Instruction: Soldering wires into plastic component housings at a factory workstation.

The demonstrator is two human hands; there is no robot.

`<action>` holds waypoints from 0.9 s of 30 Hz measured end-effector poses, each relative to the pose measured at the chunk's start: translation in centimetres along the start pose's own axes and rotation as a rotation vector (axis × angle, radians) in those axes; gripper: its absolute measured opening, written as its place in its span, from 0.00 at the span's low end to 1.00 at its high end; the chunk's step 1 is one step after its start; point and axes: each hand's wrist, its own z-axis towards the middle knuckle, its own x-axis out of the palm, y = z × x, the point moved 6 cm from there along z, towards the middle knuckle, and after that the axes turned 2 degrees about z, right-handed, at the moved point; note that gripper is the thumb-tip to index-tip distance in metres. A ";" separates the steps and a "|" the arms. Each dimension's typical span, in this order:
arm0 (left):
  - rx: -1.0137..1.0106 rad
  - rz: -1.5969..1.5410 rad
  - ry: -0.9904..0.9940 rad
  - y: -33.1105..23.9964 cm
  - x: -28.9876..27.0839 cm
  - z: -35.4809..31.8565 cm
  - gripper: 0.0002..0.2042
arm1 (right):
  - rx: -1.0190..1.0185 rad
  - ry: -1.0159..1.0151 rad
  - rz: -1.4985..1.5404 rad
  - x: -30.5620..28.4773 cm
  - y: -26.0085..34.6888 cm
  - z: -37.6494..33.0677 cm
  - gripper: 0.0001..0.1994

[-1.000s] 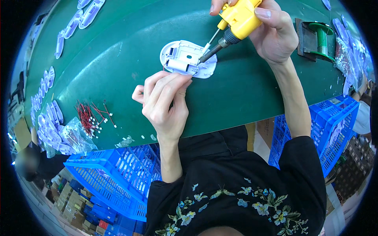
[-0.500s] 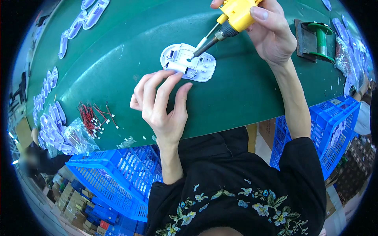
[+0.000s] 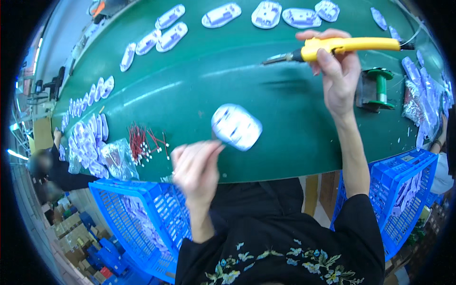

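Note:
My right hand (image 3: pixel 339 71) is closed around a yellow soldering gun (image 3: pixel 351 45). Its dark, narrow tip points left over the table, away from any part. A white oval plastic housing (image 3: pixel 236 127) lies in front of me, smeared and bright, so its inside details are lost. At the housing's lower left edge is my left hand (image 3: pixel 197 166), its fingers curled and blurred by motion. Whether these fingertips grip the housing or only touch it I cannot tell.
Red wires with white connectors (image 3: pixel 142 142) lie left, beside a clear plastic bag (image 3: pixel 118 159) and piled white housings (image 3: pixel 85 142). More housings (image 3: pixel 221 15) line the far side. A green solder spool (image 3: pixel 381 90) stands right. Blue crates (image 3: pixel 137 190) flank me; another person's arm (image 3: pixel 71 183) shows left.
The soldering gun has left the housing, moved right and swung to nearly level. The view has shifted, with more of the table's far side visible. The housing now looks turned and blurred.

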 end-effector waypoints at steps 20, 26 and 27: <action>-0.216 0.246 0.054 8.7 -10.9 4.3 0.09 | 0.488 0.505 0.117 6.5 1.7 -3.5 0.18; 0.241 -0.006 0.136 -0.4 12.5 20.5 0.21 | 0.405 0.360 0.340 5.5 1.5 -2.6 0.14; 0.215 0.093 0.183 -0.3 15.5 22.0 0.25 | 0.407 0.369 0.339 5.6 1.3 -2.3 0.14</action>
